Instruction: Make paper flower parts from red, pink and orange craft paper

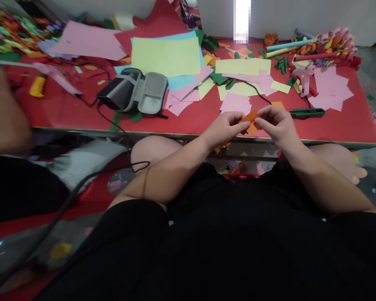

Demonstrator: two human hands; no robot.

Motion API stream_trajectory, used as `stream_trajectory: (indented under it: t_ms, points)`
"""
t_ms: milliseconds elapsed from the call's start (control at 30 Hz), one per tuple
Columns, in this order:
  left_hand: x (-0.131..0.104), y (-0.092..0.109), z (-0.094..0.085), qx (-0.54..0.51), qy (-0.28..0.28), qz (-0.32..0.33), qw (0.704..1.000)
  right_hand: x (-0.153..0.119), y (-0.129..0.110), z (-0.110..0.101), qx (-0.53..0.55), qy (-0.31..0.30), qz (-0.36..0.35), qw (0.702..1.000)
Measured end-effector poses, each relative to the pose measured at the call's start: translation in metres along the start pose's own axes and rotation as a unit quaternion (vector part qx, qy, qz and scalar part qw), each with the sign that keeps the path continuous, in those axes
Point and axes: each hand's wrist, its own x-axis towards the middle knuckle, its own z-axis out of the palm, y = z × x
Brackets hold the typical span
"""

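Observation:
Between my two hands, near the front edge of the red table (191, 121), is a small folded piece of orange paper (251, 121). My left hand (230, 126) pinches its left side between thumb and fingers. On the other side, my right hand (274, 123) grips the paper's right edge the same way. Just beyond the hands lie pink paper squares (235, 103) and a flat orange piece (278, 105). A green utility knife (307, 112) rests to the right of my right hand.
A pink glue gun (304, 77) with a cable stands at the right, by paper flowers (338, 44). Left of centre sits an open grey case (152, 92), before stacked yellow sheets (166, 54). A co-worker's arm (6, 108) is at far left, near another glue gun (58, 77).

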Motion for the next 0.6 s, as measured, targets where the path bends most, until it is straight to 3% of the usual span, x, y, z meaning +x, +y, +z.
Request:
stream_trajectory:
  t_ms: [300, 467, 600]
  points:
    - [0.0003, -0.0055, 0.0014, 0.015, 0.006, -0.003, 1.000, 0.0020, 0.0013, -0.0016, -0.034, 0.007, 0.021, 0.999]
    - [0.0013, -0.0087, 0.0026, 0.008, 0.044, 0.031, 0.999, 0.0031, 0.0040, -0.0005, -0.021, 0.007, 0.024, 0.999]
    - [0.0017, -0.0078, 0.0013, 0.079, 0.092, 0.072, 0.990, 0.0046, 0.0032, -0.0014, -0.018, 0.016, 0.008, 1.000]
